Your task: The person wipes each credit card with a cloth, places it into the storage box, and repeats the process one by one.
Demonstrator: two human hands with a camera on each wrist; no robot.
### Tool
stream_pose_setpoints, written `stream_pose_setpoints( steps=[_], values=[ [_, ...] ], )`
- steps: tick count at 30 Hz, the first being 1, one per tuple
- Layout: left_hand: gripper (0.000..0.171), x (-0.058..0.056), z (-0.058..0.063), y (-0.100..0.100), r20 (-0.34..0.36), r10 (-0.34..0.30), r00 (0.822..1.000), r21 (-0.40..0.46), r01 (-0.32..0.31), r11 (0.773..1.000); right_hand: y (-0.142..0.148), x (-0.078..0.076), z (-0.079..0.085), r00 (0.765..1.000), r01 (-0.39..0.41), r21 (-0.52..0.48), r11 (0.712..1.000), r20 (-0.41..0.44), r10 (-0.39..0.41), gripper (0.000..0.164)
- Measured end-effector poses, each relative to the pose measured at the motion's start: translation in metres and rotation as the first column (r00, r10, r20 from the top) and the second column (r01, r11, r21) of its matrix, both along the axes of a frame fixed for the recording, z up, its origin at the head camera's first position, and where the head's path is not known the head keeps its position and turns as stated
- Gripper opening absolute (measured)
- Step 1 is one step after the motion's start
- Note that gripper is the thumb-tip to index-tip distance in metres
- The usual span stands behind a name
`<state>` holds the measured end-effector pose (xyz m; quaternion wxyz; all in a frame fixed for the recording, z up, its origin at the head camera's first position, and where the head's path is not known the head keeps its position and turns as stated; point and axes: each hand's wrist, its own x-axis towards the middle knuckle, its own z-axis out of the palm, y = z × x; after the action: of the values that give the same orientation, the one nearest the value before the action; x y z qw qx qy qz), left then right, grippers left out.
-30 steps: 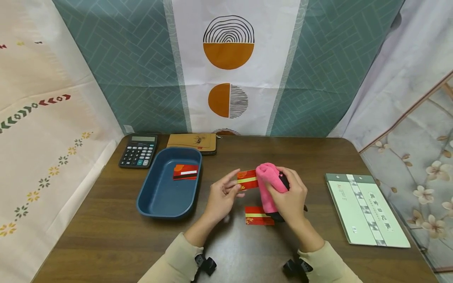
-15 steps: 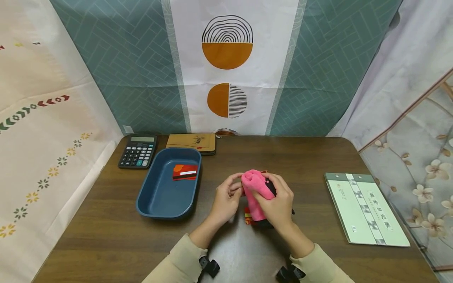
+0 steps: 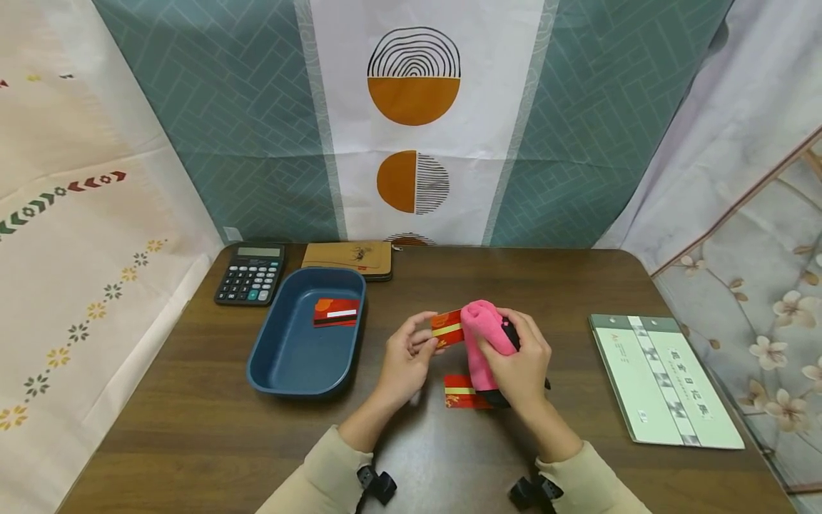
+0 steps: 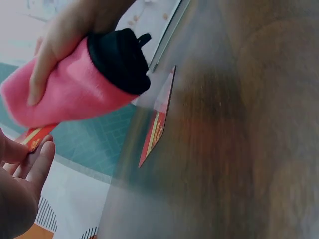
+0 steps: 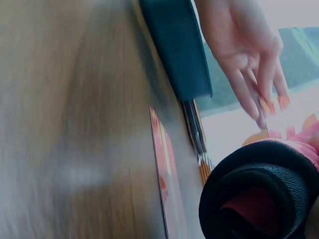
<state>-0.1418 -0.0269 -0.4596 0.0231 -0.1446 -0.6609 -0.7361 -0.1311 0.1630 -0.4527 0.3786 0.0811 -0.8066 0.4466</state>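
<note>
My left hand [image 3: 402, 357] pinches the left end of a red card with a yellow stripe [image 3: 447, 328], held above the table. My right hand [image 3: 524, 360] grips a rolled pink plush cloth with black trim [image 3: 483, 335]. The cloth covers the right end of that card. Below, a second red card [image 3: 464, 392] lies on the table, partly hidden by the cloth in the head view. In the left wrist view, the black end of the pink cloth [image 4: 75, 94] faces the table, clear of the lower card [image 4: 157, 124].
To the left stands a blue tray [image 3: 272, 357] with a red card [image 3: 336, 313] in it. Behind are a calculator [image 3: 251, 275] and a tan notebook [image 3: 349, 258]. A pale green notepad [image 3: 664, 382] lies at the right on the wooden table [image 3: 193, 435].
The pink cloth slid left over the held card up to my left fingers, then back right, baring the card's left part again. My left hand kept its pinch and shifted only slightly.
</note>
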Motion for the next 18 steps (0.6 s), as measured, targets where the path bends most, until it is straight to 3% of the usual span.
stream_pose_setpoints(
  steps=[4, 9, 18],
  values=[
    [0.041, 0.0, 0.0, 0.004, -0.011, -0.012, 1.0, -0.012, 0.011, 1.0, -0.013, 0.003, 0.002, 0.998, -0.061, 0.001, 0.998, -0.008, 0.061, 0.047],
    [0.041, 0.0, 0.001, 0.004, -0.038, 0.016, 0.999, -0.049, -0.018, 0.999, -0.024, 0.008, 0.002, 0.994, -0.11, -0.004, 0.994, -0.007, 0.11, 0.048],
    [0.04, 0.001, 0.005, -0.005, -0.01, -0.024, 1.0, 0.02, 0.024, 1.0, -0.006, 0.004, 0.002, 0.999, -0.035, 0.002, 0.999, -0.006, 0.035, 0.047]
  ],
)
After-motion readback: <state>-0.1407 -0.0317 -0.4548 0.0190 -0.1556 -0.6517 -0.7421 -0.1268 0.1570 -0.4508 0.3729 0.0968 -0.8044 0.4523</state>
